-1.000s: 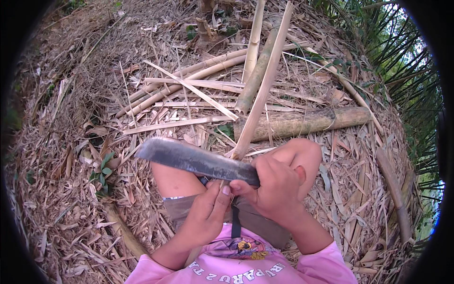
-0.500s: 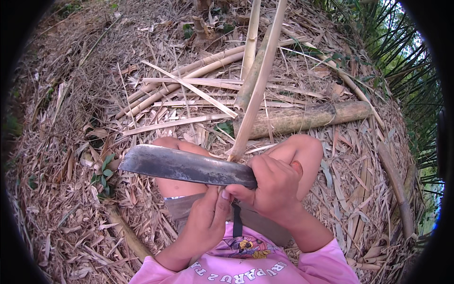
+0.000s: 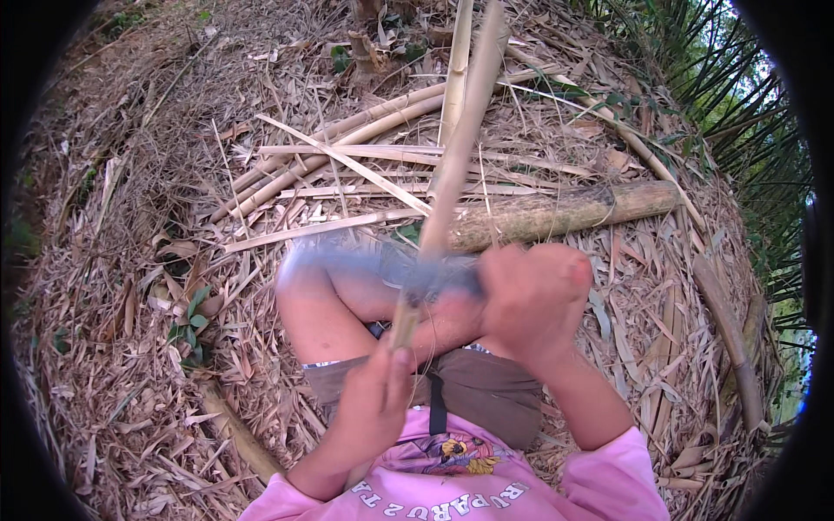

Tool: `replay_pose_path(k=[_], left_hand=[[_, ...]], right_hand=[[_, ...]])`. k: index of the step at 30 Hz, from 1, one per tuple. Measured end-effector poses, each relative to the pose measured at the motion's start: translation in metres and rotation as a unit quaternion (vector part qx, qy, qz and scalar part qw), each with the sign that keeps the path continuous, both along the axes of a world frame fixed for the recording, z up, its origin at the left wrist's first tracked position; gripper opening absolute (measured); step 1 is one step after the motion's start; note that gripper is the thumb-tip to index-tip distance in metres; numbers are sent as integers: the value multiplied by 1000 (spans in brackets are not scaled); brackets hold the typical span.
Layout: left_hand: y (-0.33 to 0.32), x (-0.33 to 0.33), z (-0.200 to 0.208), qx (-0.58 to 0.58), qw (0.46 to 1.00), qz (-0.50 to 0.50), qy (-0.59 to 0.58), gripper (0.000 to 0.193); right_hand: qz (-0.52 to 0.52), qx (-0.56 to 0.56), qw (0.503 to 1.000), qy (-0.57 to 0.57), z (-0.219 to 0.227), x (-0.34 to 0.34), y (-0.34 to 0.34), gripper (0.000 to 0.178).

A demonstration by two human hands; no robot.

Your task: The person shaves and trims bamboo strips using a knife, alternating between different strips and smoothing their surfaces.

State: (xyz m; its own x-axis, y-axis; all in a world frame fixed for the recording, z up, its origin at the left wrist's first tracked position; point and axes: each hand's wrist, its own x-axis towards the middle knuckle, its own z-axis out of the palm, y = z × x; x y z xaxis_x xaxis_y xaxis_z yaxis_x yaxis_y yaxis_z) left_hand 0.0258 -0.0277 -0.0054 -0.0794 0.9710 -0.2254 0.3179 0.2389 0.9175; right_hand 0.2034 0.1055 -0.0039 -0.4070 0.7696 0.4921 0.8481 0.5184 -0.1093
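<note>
My left hand (image 3: pixel 375 395) is closed around the near end of a long split bamboo strip (image 3: pixel 460 148), its thumb lying along the strip. The strip slants up and away from me, over my crossed legs. A machete (image 3: pixel 339 265), smeared by motion, lies crosswise over the strip a little beyond my left hand, its blade pointing left. My right hand (image 3: pixel 532 300), also blurred, is wrapped around the handle, which the fingers hide. Whether the edge touches the strip cannot be made out.
Several thin bamboo strips (image 3: pixel 347 165) lie crossed on the leaf litter ahead. A thick bamboo log (image 3: pixel 556 215) rests beyond my knees. Thin poles (image 3: pixel 730 321) lie to the right, and another pole (image 3: pixel 234 430) is at lower left. A small green plant (image 3: pixel 193 326) grows to the left.
The machete and my right hand have moved away from me and slightly right, along the strip. The strip's near part above my left hand now shows. My left hand has barely shifted.
</note>
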Motion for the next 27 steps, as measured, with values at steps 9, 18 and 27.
replay_pose_path(k=[9, 18, 27], left_hand=[[10, -14, 0, -95, 971, -8, -221, 30], [12, -5, 11, -104, 967, -8, -231, 29], [13, 4, 11, -48, 985, 14, -163, 31]], right_hand=[[86, -32, 991, 99, -15, 31, 5, 48], [120, -29, 985, 124, -9, -18, -24, 61], [115, -21, 988, 102, -13, -24, -24, 65]])
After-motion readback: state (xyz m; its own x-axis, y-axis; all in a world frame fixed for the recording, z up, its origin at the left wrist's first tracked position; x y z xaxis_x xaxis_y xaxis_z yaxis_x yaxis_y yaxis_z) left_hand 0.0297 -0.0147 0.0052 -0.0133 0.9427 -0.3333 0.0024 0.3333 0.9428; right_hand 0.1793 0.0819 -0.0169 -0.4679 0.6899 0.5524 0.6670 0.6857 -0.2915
